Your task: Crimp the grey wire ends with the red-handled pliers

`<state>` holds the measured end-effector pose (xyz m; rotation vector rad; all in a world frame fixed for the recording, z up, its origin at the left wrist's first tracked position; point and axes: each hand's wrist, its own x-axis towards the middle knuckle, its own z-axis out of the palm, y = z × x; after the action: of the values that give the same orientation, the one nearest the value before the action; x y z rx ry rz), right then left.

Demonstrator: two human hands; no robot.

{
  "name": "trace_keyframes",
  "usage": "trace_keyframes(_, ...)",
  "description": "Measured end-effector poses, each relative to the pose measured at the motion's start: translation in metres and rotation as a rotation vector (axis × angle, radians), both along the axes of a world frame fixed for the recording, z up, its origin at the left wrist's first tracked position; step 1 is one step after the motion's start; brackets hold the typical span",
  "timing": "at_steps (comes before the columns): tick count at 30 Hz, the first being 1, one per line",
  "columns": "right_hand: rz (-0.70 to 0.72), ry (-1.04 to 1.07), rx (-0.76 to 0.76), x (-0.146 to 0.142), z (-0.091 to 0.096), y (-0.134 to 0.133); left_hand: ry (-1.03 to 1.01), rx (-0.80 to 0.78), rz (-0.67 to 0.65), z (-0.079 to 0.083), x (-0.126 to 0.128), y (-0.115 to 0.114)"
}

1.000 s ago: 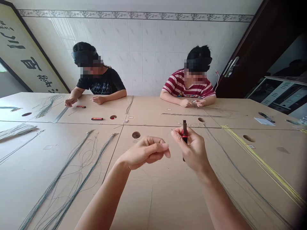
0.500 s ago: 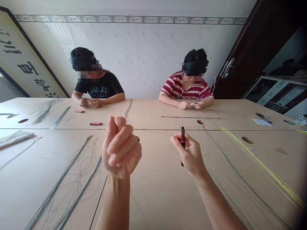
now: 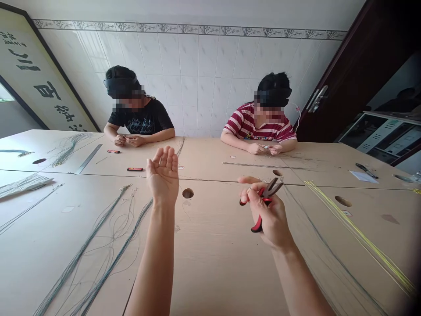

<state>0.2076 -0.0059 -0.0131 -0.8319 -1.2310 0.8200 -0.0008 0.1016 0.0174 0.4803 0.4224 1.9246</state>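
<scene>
My left hand [image 3: 163,174] is raised over the middle of the wooden table [image 3: 213,263], palm up, fingers stretched out and holding nothing. My right hand [image 3: 268,210] grips red-handled pliers [image 3: 263,198], jaws pointing up and to the right with the handles spread apart. Bundles of thin grey-green wire [image 3: 98,245] lie on the table to the left of my left arm. A round hole [image 3: 187,193] in the tabletop sits between my two hands.
Two people sit across the table, one in a black shirt [image 3: 141,120] and one in a striped shirt [image 3: 259,123], each working with both hands. Yellow wires [image 3: 358,232] run along the right side. A metal ruler [image 3: 88,159], small red-black tools [image 3: 134,169] and further holes lie about.
My left hand has gone from a raised fist to an open palm with fingers extended. My right hand has turned the pliers from upright to tilted right, handles now apart.
</scene>
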Motion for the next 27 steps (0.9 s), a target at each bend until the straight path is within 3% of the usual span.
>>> trace_keyframes(4,0.253,0.198,-0.017,-0.006,0.014,0.002,0.108,-0.06,-0.125,-0.016,0.021,0.007)
trace_keyframes(7,0.339,0.162,-0.058,-0.012,0.025,0.004,0.24,-0.079,-0.203,-0.026,0.042,0.01)
trace_keyframes(13,0.349,0.098,-0.085,-0.013,0.045,0.027,0.507,-0.09,-0.464,-0.054,0.076,-0.008)
trace_keyframes(19,0.333,0.258,-0.202,0.005,0.05,0.065,0.825,-0.024,-0.812,-0.072,0.062,-0.045)
trace_keyframes(22,0.334,0.386,-0.293,0.009,0.04,0.08,0.792,-0.028,-0.981,-0.068,0.048,-0.056)
trace_keyframes(27,0.391,0.557,-0.418,0.006,0.012,0.094,0.421,0.04,-1.369,-0.053,0.042,-0.071)
